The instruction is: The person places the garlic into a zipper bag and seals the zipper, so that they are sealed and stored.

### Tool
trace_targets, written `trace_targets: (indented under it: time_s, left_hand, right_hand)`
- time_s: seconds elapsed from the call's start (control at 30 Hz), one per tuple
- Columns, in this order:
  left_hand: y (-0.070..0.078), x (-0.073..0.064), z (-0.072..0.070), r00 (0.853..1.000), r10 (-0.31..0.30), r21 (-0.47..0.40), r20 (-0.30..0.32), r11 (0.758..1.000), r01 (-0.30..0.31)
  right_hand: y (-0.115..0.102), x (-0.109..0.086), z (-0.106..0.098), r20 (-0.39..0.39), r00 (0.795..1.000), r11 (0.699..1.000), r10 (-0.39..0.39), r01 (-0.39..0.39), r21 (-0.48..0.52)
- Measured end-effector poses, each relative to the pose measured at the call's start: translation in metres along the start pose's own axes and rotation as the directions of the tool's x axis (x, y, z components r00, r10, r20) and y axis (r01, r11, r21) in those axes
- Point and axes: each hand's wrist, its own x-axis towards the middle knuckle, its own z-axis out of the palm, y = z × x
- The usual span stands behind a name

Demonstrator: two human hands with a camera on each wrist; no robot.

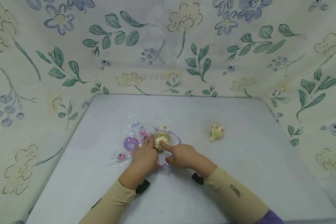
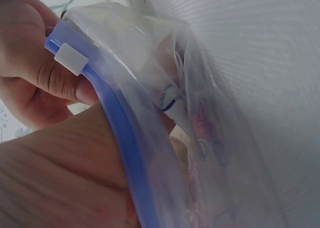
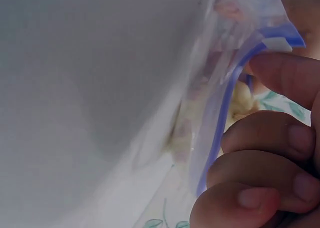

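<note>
A clear zip bag (image 1: 119, 158) with pink and purple prints lies on the table, its blue-purple zip edge (image 2: 132, 160) bowed open on the right. Two pale garlic bulbs lie at that opening: a nearer garlic bulb (image 1: 160, 143) and a farther garlic bulb (image 1: 164, 128). My left hand (image 1: 145, 157) rests on the bag, fingers extended beside the nearer bulb, thumb by the zip edge. With its index finger stretched out, my right hand (image 1: 184, 155) touches the nearer bulb. Its other fingers (image 3: 265, 133) are curled, and its thumb touches the zip edge near the white slider (image 3: 276, 44).
Another garlic bulb (image 1: 217, 132) with pinkish spots lies apart on the right of the white table (image 1: 254, 149). A floral-print cloth (image 1: 162, 46) hangs behind the table and along its sides. Dark bands (image 1: 142, 186) sit at both wrists.
</note>
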Motion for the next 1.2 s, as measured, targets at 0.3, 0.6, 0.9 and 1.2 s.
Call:
trace_targets:
  time_s: [0.3,0.6,0.9,1.2]
  left_hand:
    - [-0.001,-0.002,0.003,1.000,-0.005,-0.006,-0.011,1.000,0.005]
    - [-0.003,-0.003,0.003,0.998,0.015,0.021,-0.055,1.000,-0.013]
    - [-0.006,-0.003,0.006,0.996,0.043,0.041,-0.082,0.998,-0.040]
    - [-0.002,-0.004,0.007,0.996,0.048,0.038,-0.074,0.998,-0.045]
  right_hand:
    - [-0.005,0.006,-0.001,0.049,0.998,0.999,0.043,-0.043,-0.004]
    - [-0.003,0.011,-0.003,0.049,0.998,0.999,0.042,-0.043,0.011]
    - [0.002,0.014,-0.003,0.057,0.998,0.998,0.006,-0.009,0.060]
    - [0.031,-0.010,-0.008,-0.054,0.992,0.974,-0.116,0.125,0.190]
